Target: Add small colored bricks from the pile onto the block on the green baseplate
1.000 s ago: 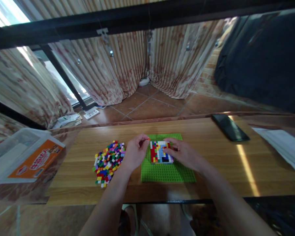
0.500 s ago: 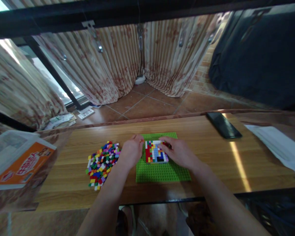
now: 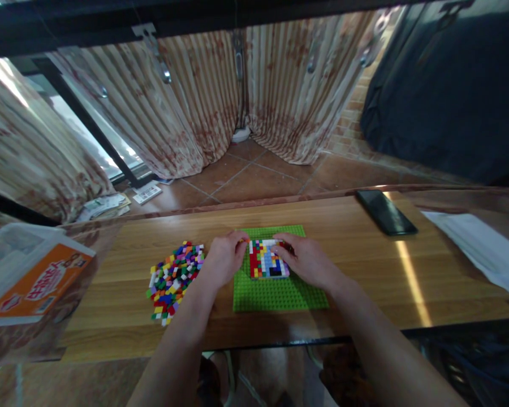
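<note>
A person leans both bare hands over a multicolored brick mosaic (image 3: 263, 261), set on the far half of a green studded baseplate (image 3: 280, 297) near the middle of a wood-grain table (image 3: 119, 271). The left hand (image 3: 224, 257) pinches a small orange brick (image 3: 246, 241) between thumb and fingertips, just beside the mosaic's far left corner. The right hand (image 3: 306, 257) curves over the mosaic's far right corner, thumb and fingers at its bricks — whether they grip anything there, one cannot tell. Red and yellow bricks run down the mosaic's left side, with white and light blue at its center and a black patch toward the near right.

Left of the baseplate, a loose pile of small bricks (image 3: 176, 280) spreads across the tabletop, its near right edge partly behind the left forearm. A dark smartphone (image 3: 385, 212) lies at the far right, with white paper (image 3: 479, 249) farther right and a strip of sunlight across the wood. At the far left stands a clear plastic box (image 3: 19, 243) with an orange label — beyond the table, striped curtains (image 3: 195, 107) hang to a tiled floor (image 3: 254, 169).
</note>
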Demonstrator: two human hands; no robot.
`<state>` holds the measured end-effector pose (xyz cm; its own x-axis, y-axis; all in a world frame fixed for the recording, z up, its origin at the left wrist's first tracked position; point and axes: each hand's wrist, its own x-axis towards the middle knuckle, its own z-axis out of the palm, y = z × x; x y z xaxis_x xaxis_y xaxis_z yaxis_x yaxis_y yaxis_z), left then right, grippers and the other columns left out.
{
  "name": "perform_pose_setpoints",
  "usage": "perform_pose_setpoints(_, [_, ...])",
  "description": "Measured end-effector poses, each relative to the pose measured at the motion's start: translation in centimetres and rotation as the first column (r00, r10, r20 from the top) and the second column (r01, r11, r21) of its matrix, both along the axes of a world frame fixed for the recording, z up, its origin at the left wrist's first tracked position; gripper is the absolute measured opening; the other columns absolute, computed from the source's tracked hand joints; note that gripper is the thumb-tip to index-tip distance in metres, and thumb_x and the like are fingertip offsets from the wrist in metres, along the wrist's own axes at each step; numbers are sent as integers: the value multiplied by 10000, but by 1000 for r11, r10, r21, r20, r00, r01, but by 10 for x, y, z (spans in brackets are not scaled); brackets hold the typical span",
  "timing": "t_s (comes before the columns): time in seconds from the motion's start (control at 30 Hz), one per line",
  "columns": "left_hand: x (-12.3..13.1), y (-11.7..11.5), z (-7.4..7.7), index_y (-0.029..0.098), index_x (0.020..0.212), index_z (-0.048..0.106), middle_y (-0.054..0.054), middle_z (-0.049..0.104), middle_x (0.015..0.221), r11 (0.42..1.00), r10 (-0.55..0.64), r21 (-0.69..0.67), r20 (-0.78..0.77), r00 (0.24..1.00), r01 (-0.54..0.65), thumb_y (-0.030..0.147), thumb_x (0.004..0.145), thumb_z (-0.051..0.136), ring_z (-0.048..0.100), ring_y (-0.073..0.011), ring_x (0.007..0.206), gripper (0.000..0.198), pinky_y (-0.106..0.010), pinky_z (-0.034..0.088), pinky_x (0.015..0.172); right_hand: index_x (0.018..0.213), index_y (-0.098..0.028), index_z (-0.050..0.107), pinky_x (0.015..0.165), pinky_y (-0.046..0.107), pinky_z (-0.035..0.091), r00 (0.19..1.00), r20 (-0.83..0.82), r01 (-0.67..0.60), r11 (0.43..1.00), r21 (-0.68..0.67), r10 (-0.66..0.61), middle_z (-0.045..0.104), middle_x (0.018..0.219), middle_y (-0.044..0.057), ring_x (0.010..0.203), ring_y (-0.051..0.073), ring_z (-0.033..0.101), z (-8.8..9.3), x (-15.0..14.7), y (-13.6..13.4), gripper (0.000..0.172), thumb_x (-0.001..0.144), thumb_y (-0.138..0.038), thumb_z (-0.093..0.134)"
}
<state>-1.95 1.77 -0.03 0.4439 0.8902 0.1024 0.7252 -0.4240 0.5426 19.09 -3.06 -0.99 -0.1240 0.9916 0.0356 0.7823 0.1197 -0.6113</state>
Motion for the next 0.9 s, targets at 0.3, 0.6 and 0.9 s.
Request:
perform_pose_setpoints(0.3, [2, 2, -2, 184, 959, 720, -52, 707, 879, 998, -22, 61, -1, 1000, 22, 169, 911, 469, 633, -158, 769, 256, -266, 492, 780, 1182, -199, 649, 729, 267, 477, 1000, 6, -7, 1000, 7, 7, 746, 1030, 80, 831, 186, 688, -3, 0, 1, 341, 958, -396, 483])
perform_pose_setpoints(0.6, [7, -2, 2, 204, 981, 753, -51, 718, 898, 998, -20, 58, 46, 999, 17, 179, 919, 501, 640, -154, 777, 261, -279, 505, 796, 1158, -207, 654, 715, 260, 474, 1000, 27, -6, 1000, 23, 6, 751, 985, 68, 807, 182, 686, -2, 0, 1, 329, 960, -401, 476])
perform_pose_setpoints(0.9, [7, 13, -14, 185, 841, 773, -26, 747, 776, 974, 124, -222, 327, 937, -51, 181, 812, 595, 658, -151, 698, 180, -252, 510, 664, 1173, -199, 649, 728, 264, 476, 1000, 26, -6, 1000, 12, 6, 748, 1031, 80, 836, 187, 691, -3, -1, 1, 335, 967, -394, 470])
